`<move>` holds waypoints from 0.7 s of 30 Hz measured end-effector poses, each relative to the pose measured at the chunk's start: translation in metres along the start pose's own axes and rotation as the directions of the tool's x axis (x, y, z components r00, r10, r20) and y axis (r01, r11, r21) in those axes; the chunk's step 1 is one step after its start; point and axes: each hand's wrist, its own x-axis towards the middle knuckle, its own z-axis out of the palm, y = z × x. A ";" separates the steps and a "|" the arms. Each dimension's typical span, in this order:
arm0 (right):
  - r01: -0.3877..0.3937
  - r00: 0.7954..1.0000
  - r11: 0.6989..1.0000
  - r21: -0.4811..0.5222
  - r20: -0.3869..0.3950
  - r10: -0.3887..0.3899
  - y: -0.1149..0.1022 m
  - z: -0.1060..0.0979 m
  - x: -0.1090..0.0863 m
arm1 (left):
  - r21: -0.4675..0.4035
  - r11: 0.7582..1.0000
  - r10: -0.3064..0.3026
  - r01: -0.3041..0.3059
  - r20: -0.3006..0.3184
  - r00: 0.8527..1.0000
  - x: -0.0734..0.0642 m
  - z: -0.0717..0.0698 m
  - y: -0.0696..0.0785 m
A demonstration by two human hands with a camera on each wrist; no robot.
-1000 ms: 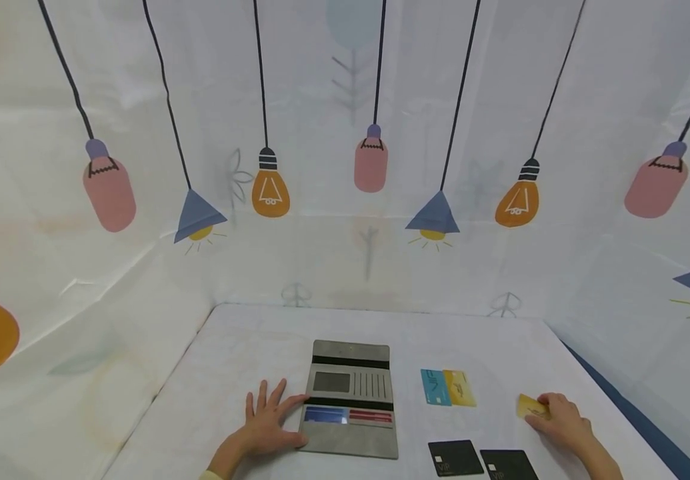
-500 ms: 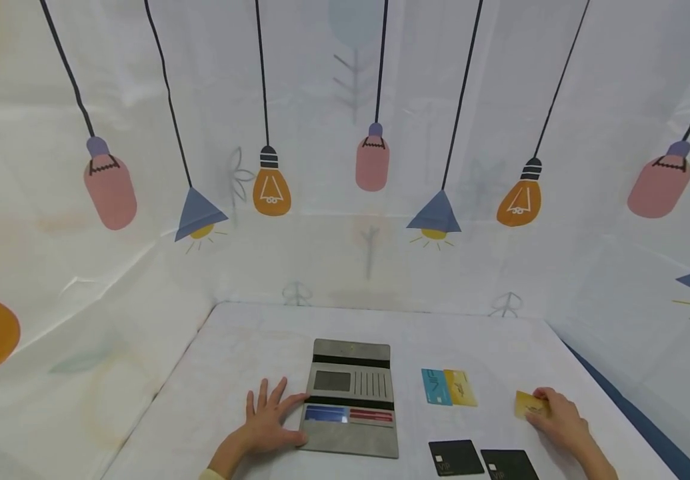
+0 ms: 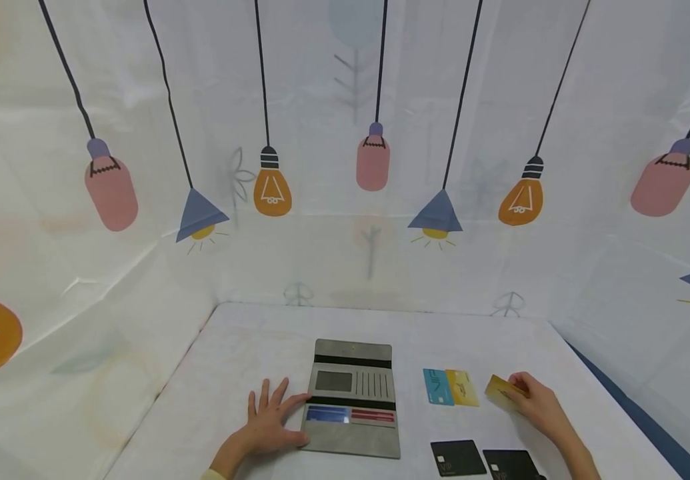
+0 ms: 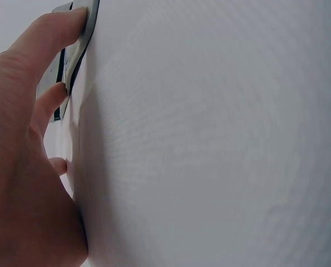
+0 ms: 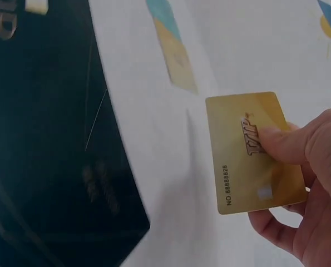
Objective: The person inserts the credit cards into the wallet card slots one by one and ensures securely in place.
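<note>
A grey wallet lies unfolded on the white table, with blue and red cards in its lower pockets. My left hand is spread beside it, thumb and index fingertips touching its left edge; the left wrist view shows the thumb on the wallet's rim. Over the table at the right, my right hand pinches a gold VIP card between thumb and fingers, tilted and raised off the surface. To its left lie a blue card and another gold card, edge to edge.
Nearer the front lie two black VIP cards, a left one and a right one cut by the frame's bottom. White fabric printed with lamps hangs behind and around the table.
My right hand has lifted the gold card and carried it leftward, toward the blue and gold pair. The left hand and the wallet have stayed in place.
</note>
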 end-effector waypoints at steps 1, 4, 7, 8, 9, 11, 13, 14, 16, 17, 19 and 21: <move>0.003 1.000 1.000 0.003 -0.001 -0.003 -0.004 0.001 0.001 | 0.001 1.000 -0.001 0.001 0.003 1.000 0.000 0.000 0.000; 0.011 1.000 1.000 0.020 0.003 -0.011 -0.017 0.006 0.004 | -0.002 1.000 0.000 0.000 0.003 1.000 0.001 0.000 -0.001; 0.027 1.000 0.999 0.038 0.005 -0.027 -0.031 0.012 0.007 | 0.003 1.000 -0.003 0.003 0.000 1.000 -0.001 -0.001 0.000; 0.034 0.999 0.998 0.045 0.004 -0.034 -0.035 0.015 0.007 | 0.001 1.000 -0.004 0.004 -0.003 1.000 -0.001 -0.002 0.001; 0.040 0.999 0.998 0.049 0.005 -0.040 -0.040 0.017 0.008 | 0.004 1.000 -0.006 0.006 -0.002 1.000 -0.001 -0.002 0.001; 0.056 0.998 0.997 0.062 0.009 -0.057 -0.050 0.022 0.010 | 0.004 1.000 -0.009 0.009 -0.001 1.000 -0.002 -0.002 0.001; 0.072 0.997 0.995 0.071 0.011 -0.073 -0.058 0.027 0.010 | 0.002 1.000 -0.010 0.010 0.002 1.000 -0.002 -0.001 0.001; 0.082 0.996 0.994 0.075 0.014 -0.083 -0.062 0.030 0.011 | -0.004 1.000 -0.009 0.009 0.002 1.000 -0.002 -0.001 0.002; 0.102 0.994 0.991 0.087 0.017 -0.104 -0.069 0.036 0.012 | -0.008 1.000 -0.009 0.009 0.003 1.000 -0.002 0.000 0.002; 0.108 0.994 0.990 0.092 0.019 -0.111 -0.072 0.039 0.012 | -0.011 1.000 -0.006 0.006 0.006 1.000 -0.001 0.000 0.001; 0.125 0.991 0.986 0.108 0.025 -0.128 -0.079 0.045 0.014 | -0.016 1.000 -0.002 0.002 0.003 1.000 -0.001 0.000 0.001; 0.132 0.990 0.983 0.130 0.035 -0.137 -0.087 0.051 0.015 | -0.008 1.000 -0.004 0.004 0.002 1.000 -0.001 -0.001 0.002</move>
